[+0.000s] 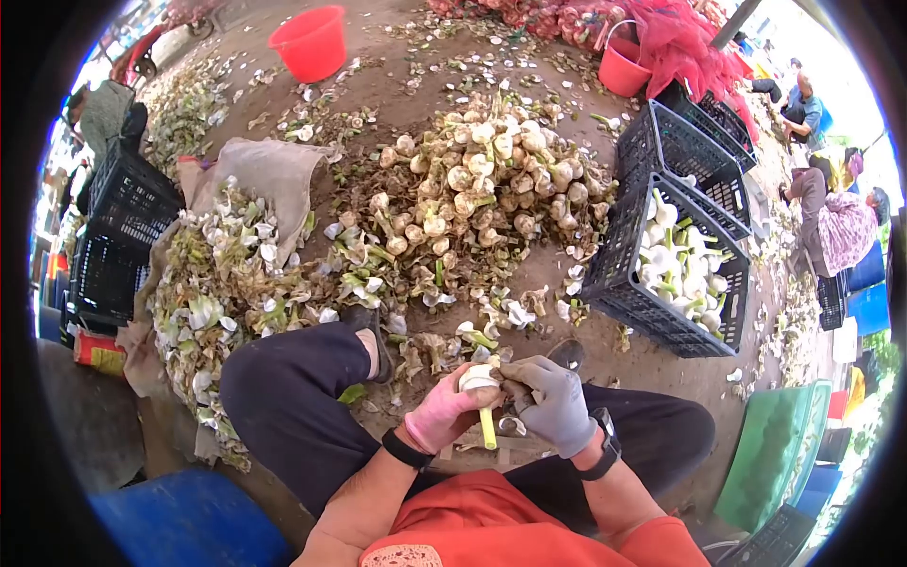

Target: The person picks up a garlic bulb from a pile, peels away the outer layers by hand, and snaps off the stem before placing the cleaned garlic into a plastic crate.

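In a pink glove, my left hand (pixel 442 408) is closed around a garlic bulb (pixel 478 378) above my lap. The bulb is white and partly peeled, and its cut green-yellow stem points down towards me. My right hand (pixel 556 404), in a grey glove, has its fingers curled together at the bulb's right side. Whatever those fingers pinch is hidden. Beyond my feet lies a heap of unpeeled garlic (pixel 482 180) with brown, dirty skins. To the right, a black crate (pixel 652 312) holds many clean white bulbs with short stems.
More black crates (pixel 694 180) stand behind the filled one. Peelings (pixel 227 312) are piled on my left by a cloth sack (pixel 269 180). Two red buckets (pixel 310 45) stand farther off. Other people (pixel 841 222) sit at the right. Blue (pixel 194 520) and green (pixel 775 454) plastic things flank me.
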A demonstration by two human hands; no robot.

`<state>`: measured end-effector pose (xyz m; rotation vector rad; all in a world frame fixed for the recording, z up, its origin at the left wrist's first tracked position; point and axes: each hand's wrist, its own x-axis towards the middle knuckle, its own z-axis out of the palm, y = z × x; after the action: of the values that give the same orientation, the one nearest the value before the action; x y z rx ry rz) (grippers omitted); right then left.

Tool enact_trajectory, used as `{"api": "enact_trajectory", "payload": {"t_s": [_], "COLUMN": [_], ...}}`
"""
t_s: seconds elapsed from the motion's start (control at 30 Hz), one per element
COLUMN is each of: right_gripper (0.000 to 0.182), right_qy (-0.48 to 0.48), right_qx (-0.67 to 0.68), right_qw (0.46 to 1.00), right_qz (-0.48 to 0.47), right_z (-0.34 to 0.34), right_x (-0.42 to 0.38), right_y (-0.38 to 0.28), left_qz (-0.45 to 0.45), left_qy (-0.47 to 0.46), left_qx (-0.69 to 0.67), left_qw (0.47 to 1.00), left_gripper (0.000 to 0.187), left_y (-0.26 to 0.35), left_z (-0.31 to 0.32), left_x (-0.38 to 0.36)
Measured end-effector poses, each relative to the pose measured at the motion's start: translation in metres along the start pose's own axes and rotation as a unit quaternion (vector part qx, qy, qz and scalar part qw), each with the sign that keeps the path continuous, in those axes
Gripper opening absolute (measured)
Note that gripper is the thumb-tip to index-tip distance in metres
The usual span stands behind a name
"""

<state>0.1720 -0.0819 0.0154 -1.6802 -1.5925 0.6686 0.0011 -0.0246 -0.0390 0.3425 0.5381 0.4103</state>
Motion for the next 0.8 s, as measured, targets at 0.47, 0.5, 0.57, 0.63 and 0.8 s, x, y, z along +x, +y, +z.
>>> {"api": "enact_trajectory", "payload": {"t_s": [0.47,0.5,0.57,0.63,0.8], "right_gripper": [0.025,0.029,0.036,0.035,0.031], "right_qy": [-0.011,0.004,-0.013,-0.039,-0.079], "right_qx": [0.005,0.104,0.308,0.259,0.054], "right_qw": [0.991,0.988,0.934,0.952,0.994], "right_qz": [0.131,0.117,0.183,0.159,0.052], "right_z": [0.022,0.021,0.006,-0.01,-0.006], "right_x": [-0.008,-0.001,-0.001,0.011,0.013], "right_y": [0.071,0.067,0.049,0.017,-0.005], "left_qz": [-0.002,0.031,0.046,0.055,0.081], "left_qy": [-0.099,-0.078,-0.025,-0.006,0.048], "left_qx": [0.011,0.025,0.039,0.04,0.087], "left_qw": [0.995,0.996,0.998,0.998,0.992], "left_gripper": [0.072,0.074,0.072,0.071,0.065], "left_y": [0.004,0.006,0.005,0.003,-0.004], "left_z": [0.003,-0.001,-0.004,-0.003,-0.012], "left_x": [-0.006,-0.008,-0.008,-0.004,-0.002]}}
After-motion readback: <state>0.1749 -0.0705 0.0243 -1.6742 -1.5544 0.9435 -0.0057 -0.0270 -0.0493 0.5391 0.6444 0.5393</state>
